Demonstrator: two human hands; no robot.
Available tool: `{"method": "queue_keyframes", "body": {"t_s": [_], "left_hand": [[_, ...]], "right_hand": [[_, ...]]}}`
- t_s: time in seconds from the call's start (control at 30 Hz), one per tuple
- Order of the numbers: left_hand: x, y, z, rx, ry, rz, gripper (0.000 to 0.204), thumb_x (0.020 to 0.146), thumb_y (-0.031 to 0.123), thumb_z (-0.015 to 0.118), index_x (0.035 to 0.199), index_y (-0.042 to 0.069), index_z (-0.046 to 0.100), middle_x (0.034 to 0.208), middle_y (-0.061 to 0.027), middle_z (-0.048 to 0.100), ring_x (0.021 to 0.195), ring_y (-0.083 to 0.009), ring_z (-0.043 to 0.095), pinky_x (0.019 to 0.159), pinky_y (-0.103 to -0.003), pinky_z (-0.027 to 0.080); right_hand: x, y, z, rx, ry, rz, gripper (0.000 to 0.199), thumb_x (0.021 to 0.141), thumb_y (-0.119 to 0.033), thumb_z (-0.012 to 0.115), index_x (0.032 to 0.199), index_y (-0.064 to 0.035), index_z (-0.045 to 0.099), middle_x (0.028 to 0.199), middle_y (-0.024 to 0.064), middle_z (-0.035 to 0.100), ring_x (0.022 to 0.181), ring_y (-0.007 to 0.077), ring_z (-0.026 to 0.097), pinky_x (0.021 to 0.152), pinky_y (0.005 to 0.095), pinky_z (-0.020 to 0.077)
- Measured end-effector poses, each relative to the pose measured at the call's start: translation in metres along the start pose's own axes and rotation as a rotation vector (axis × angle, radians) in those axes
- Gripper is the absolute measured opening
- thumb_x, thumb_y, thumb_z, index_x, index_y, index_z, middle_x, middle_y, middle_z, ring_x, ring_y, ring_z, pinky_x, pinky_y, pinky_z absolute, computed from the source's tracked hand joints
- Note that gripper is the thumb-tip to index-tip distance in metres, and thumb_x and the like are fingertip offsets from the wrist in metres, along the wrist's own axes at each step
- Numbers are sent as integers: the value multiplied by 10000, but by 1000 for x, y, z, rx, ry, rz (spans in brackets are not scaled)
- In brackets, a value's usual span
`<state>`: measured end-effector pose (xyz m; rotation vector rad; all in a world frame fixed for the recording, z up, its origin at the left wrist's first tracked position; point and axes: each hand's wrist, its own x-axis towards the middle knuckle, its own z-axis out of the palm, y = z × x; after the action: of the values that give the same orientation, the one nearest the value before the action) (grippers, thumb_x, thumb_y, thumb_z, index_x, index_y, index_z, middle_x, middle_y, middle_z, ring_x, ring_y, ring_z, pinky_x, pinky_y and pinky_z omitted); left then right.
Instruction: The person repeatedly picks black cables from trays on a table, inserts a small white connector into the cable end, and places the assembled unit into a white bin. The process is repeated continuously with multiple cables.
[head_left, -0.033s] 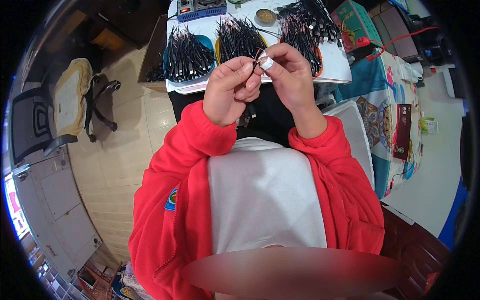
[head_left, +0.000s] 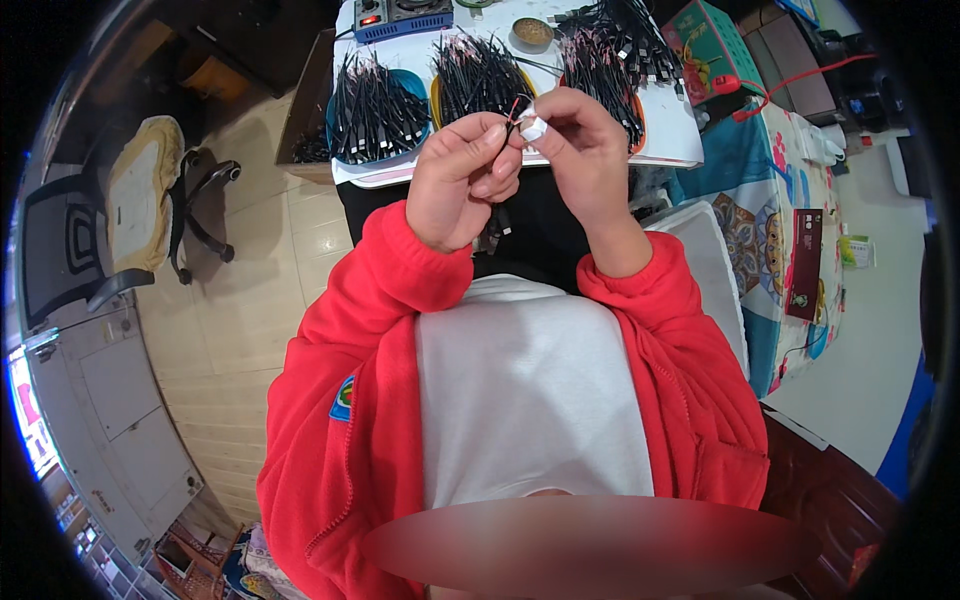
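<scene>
Both hands, left hand [head_left: 462, 180] and right hand [head_left: 580, 150], pinch 1 thin black cable [head_left: 508, 118] in a tight grip.

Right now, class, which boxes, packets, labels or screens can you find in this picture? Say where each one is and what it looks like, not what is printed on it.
Green box: top right on the bench, cardboard, green with red patches.
Dark red packet: flat on the patterned cloth at right, long rectangle.
Small green-and-white packet: beside it, nearer the right edge.
Sleeve badge: on the red jacket's left sleeve, blue, green and yellow.
</scene>
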<state>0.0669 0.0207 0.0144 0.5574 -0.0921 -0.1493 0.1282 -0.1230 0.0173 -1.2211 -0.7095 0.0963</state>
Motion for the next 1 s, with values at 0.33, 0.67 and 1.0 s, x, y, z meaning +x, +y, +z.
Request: {"method": "queue_keyframes", "body": {"t_s": [0.33, 0.67, 1.0], "left_hand": [[-5, 3, 4, 212, 123, 159, 129, 937, 88, 519, 917, -25, 577, 690, -44, 549, 509, -52, 359, 461, -178, 278], [-9, 2, 4, 53, -12, 52, 149, 945, 109, 507, 906, -19, 571, 666, -28, 528, 496, -45, 341, 465, -180, 267], [-9, 8, -3, 63, -98, -82, 195, 954, 139, 475, 885, -17, 570, 631, -29, 511, 456, -41, 302, 452, -188, 261]], "right_hand": [[1, -8, 5, 9, 4, 59, 181, 857, -11, 635, 1024, 22, 571, 948, 55, 611, 862, 103, 589, 772, 235, 480], [-2, -4, 8, 408, -6, 251, 172, 861, -5, 631, 1027, 25, 596, 896, 65, 645, 797, 110, 611, 745, 233, 492], [1, -13, 3, 349, -84, 331, 158, 863, -23, 636, 1009, 12, 588, 898, 46, 619, 802, 101, 595, 760, 229, 486]]}}
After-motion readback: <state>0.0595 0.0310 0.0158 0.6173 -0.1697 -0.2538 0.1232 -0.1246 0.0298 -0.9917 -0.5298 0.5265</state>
